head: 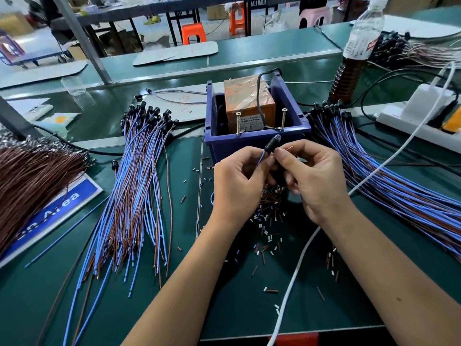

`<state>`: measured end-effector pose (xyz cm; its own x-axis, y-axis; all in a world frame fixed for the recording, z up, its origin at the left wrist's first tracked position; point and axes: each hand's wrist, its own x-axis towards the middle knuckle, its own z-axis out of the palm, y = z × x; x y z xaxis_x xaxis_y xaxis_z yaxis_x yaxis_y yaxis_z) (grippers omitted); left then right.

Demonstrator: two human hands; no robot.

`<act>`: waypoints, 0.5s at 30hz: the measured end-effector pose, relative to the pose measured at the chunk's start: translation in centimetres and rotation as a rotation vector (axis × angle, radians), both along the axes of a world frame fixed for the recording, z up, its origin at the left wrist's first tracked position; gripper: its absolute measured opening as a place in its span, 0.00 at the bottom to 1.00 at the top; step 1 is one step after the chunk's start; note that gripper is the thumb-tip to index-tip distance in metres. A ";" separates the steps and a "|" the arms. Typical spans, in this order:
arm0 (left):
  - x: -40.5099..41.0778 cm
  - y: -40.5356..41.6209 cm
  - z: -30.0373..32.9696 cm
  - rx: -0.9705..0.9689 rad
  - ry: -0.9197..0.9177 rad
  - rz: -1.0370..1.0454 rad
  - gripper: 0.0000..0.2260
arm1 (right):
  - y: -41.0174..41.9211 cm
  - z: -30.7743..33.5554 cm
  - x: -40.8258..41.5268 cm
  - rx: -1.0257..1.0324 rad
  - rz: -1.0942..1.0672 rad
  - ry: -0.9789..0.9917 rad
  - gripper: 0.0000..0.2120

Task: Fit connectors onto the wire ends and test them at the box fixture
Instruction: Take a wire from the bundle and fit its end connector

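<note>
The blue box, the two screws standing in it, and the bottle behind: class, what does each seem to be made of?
Blue box: probably moulded plastic, with an even colour, dull sheen and thick rim.
Screws: metal, going by the bright threads and the brassy head on the left one.
Bottle: clear thin plastic, ribbed, with a dark liquid showing through the lower part.

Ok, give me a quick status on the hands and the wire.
Left hand and right hand both pinching one blue-brown wire, black connector raised just before the blue box fixture. Not touching the screws. Nothing in the way.
</note>
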<state>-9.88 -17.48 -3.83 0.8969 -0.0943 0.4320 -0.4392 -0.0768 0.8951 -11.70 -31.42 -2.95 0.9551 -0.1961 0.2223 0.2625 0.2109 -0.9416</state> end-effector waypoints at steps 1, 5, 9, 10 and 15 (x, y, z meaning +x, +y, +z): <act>0.1 0.1 -0.1 0.047 -0.025 0.016 0.04 | 0.0 0.0 0.0 -0.006 0.001 0.009 0.07; 0.2 0.1 -0.1 0.173 -0.099 0.075 0.04 | 0.2 -0.1 -0.2 -0.008 0.009 0.020 0.08; 0.0 0.0 0.0 0.192 -0.157 0.079 0.06 | 0.3 0.1 -0.3 0.057 0.023 -0.027 0.08; 0.0 0.1 0.0 0.239 -0.191 0.098 0.06 | 0.1 0.3 -0.2 0.099 -0.003 -0.035 0.08; 0.2 0.7 -0.1 0.157 -0.152 0.197 0.07 | -0.5 0.4 -0.2 0.092 -0.120 -0.086 0.04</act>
<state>-9.70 -16.78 -3.92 0.8305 -0.0015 0.5569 -0.5306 -0.3061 0.7904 -11.88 -31.89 -2.57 0.9016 -0.3311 0.2782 0.3700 0.2576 -0.8926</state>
